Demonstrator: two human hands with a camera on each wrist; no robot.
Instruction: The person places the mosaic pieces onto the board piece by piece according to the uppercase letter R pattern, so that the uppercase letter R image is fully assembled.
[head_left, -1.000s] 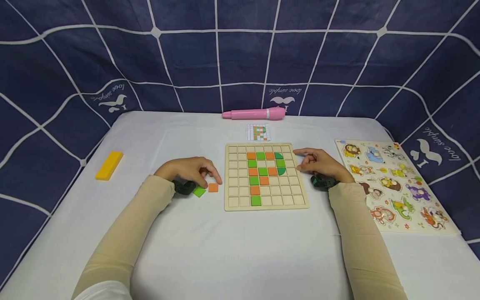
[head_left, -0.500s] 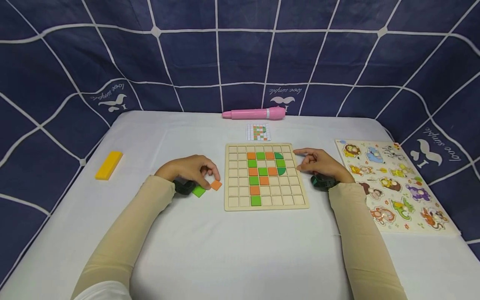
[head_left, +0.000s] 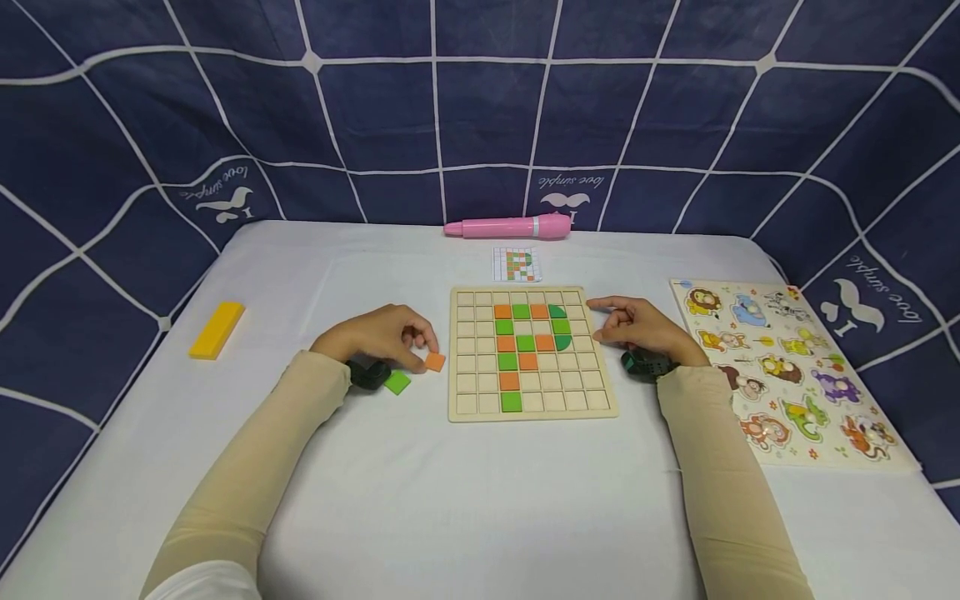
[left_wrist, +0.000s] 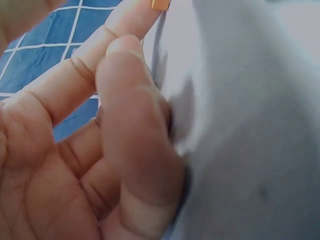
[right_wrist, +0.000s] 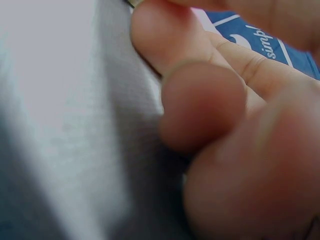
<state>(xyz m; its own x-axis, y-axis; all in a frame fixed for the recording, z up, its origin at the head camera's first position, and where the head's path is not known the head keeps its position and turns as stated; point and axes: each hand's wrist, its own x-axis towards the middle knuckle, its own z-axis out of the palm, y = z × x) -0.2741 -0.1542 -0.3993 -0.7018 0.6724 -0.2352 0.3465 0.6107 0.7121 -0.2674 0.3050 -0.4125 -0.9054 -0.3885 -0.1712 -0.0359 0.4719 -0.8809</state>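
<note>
My left hand pinches a small orange square tile between thumb and index finger, just left of the wooden grid board. Only a corner of this tile shows at the top of the left wrist view. A green square tile lies flat on the table below that hand. Orange and green tiles sit in the board's squares, forming a P-like shape with two rounded dark green pieces at its right. With index finger extended, my right hand touches the board's right edge; its other fingers are bent.
Behind the board lies a small printed card with a coloured grid pattern. A pink pen-shaped object rests at the table's back edge. At the left is a yellow block; at the right, an animal puzzle board.
My left hand has taken hold of the orange tile, which was flat on the table, and turned and shifted it slightly right and up. The right hand stays at the board's edge.
</note>
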